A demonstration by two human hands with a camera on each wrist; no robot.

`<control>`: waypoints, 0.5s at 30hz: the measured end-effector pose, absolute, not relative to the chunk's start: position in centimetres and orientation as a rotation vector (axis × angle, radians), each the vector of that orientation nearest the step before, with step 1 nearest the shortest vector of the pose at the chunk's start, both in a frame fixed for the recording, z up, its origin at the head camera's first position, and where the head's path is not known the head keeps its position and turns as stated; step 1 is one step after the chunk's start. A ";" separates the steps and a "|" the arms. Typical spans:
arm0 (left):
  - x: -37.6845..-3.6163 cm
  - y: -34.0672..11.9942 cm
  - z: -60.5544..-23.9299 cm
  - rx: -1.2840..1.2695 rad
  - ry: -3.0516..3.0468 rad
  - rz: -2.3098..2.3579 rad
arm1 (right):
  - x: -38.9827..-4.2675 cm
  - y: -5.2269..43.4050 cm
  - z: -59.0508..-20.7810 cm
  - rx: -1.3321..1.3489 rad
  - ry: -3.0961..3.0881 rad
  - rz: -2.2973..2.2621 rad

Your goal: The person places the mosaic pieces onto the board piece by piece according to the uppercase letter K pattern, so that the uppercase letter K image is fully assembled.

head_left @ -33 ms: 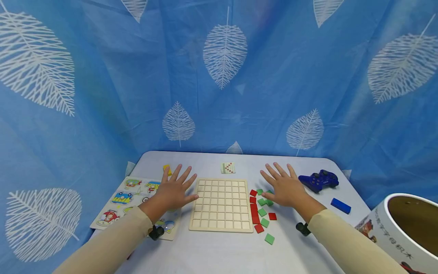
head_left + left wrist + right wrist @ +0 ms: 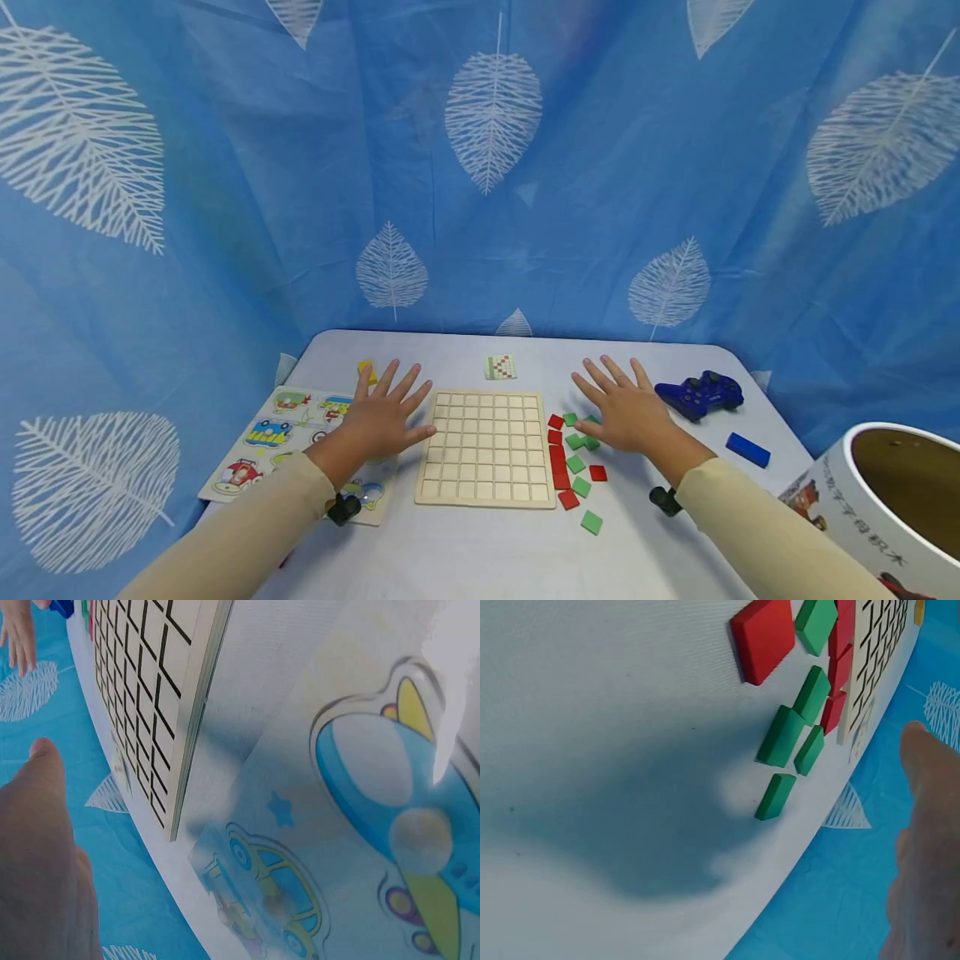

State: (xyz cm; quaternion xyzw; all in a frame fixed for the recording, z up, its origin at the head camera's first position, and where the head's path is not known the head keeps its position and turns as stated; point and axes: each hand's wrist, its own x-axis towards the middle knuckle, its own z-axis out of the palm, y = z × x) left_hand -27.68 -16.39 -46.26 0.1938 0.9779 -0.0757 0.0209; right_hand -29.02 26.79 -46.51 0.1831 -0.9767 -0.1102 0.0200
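Observation:
A square wooden grid board (image 2: 486,450) lies in the middle of the white table, its cells bare. My left hand (image 2: 375,421) hovers with spread fingers between that board and a wooden picture puzzle (image 2: 258,433), holding nothing. On the other side my right hand (image 2: 628,415) is also held above the table, fingers spread and nothing in them. Several red tiles (image 2: 558,468) and green tiles (image 2: 592,522) lie scattered along the board's right edge, close to the right hand. Behind the board sits a small pattern card (image 2: 500,367).
At the right are a blue game controller (image 2: 701,394) and a blue block (image 2: 747,450). A tall white printed container (image 2: 847,500) stands at the near right. A yellow piece (image 2: 367,370) lies beyond the left hand. A blue leaf-patterned curtain (image 2: 487,250) hangs behind the table.

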 end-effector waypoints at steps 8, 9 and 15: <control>-27.6 -15.7 -48.1 0.603 2.959 -0.066 | -29.7 27.6 -47.3 0.356 -3.143 -0.013; -27.4 -15.4 -48.4 0.613 2.928 0.000 | -29.7 27.8 -47.5 0.291 -3.166 0.094; -25.5 -13.2 -51.0 0.703 2.773 0.277 | -29.7 28.8 -49.9 0.117 -3.233 0.697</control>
